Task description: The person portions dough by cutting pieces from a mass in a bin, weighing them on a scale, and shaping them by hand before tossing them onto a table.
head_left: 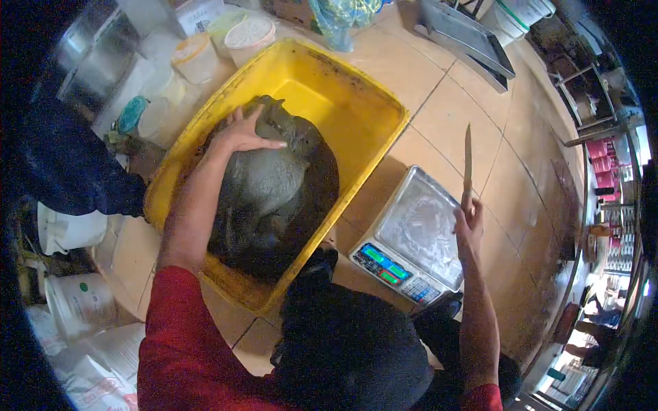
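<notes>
Clerk: Item one, place and bearing?

Operator: From my distant post I am viewing one broad, flat, dark grey, slick-skinned body, apparently a ray [274,177]. It is lying in a deep, rectangular yellow plastic tub [343,103], left in the scene. Its longer axis is running roughly near to far. It is resting beneath the left hand [245,133], well left of the right hand [469,227]; the left is nearer.

Clerk: Hands, state?

Operator: Left: spreading over the ray's far part, touching, grasping nothing that I am seeing. Right: gripping one long, narrow-bladed, brown-handled knife [468,161] by its handle, tip pointing far. One silver-topped, green-lit digital scale [418,219] is standing between tub and right hand, on tan floor tiles [445,130].

Clerk: Appearance of item one?

Operator: Looking wet; glistening paler grey mid-body, darkening nearly to black around its right edge. Its near end is merging into shadow, so I am not making out its outline there.
</notes>
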Available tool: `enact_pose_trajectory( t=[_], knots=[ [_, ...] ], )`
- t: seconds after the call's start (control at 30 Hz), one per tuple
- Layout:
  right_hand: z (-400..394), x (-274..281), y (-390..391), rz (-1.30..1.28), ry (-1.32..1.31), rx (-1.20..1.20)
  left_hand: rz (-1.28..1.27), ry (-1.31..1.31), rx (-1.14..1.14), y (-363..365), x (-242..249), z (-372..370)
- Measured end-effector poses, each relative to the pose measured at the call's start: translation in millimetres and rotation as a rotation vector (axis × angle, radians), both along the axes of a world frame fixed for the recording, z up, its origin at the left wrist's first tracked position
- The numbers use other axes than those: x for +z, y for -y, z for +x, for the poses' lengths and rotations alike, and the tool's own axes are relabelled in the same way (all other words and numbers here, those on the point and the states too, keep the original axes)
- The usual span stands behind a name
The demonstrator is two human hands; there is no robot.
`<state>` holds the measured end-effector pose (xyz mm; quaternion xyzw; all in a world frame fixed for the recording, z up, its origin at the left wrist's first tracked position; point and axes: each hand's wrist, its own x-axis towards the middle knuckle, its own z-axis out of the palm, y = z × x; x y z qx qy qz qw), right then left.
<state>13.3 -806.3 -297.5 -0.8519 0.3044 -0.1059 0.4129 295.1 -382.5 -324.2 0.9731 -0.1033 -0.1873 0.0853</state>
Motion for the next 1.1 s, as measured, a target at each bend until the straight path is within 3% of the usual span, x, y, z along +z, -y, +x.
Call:
enact_pose_trajectory(
  t=[0.03,0.1,0.17,0.2,0.27,0.37,0.43,0.53,0.63,0.73,0.8,0.83,0.87,1.0,1.1],
  knots=[
    [27,30,-30,0.173,0.048,0.006,-0.008,-0.051,-0.05,3,1,2],
    [68,35,-47,0.224,0.03,0.184,0.0,-0.13,-0.167,6,4,5],
    [109,25,-76,0.053,0.125,0.453,0.03,-0.196,-0.3,7,6,6],
    [123,33,-100,-0.064,0.02,0.518,-0.002,-0.31,-0.312,4,9,7],
    [145,6,-132,-0.067,0.031,0.624,-0.064,-0.538,-0.335,-1,21,7],
    [146,15,-166,-0.127,-0.064,0.773,-0.394,-0.748,0.084,-29,52,-30],
    [134,26,-168,-0.168,-0.091,0.913,-0.818,-0.266,-0.624,-121,-49,-29],
    [124,33,-170,-0.322,-0.293,0.932,-1.378,-0.4,0.462,-103,-33,-109],
    [142,32,-206,-0.426,-0.291,1.13,-1.713,-0.649,0.983,-75,1,-163],
    [148,50,-250,-0.362,-0.266,1.188,-1.783,-0.289,0.992,-52,30,-191],
    [146,57,-244,-0.335,-0.239,1.238,-1.901,-0.308,0.929,-62,50,-194],
    [139,55,-221,-0.228,-0.049,1.27,-1.926,-0.326,0.869,-66,66,-195],
    [134,54,-209,-0.211,-0.055,1.263,-1.951,-0.335,0.811,-70,82,-197],
    [115,53,-221,-0.103,-0.089,1.157,-1.765,-0.388,0.736,-52,108,-168],
    [106,10,-262,-0.034,-0.054,1.121,-1.601,-0.285,0.665,-33,121,-142]
  ],
)
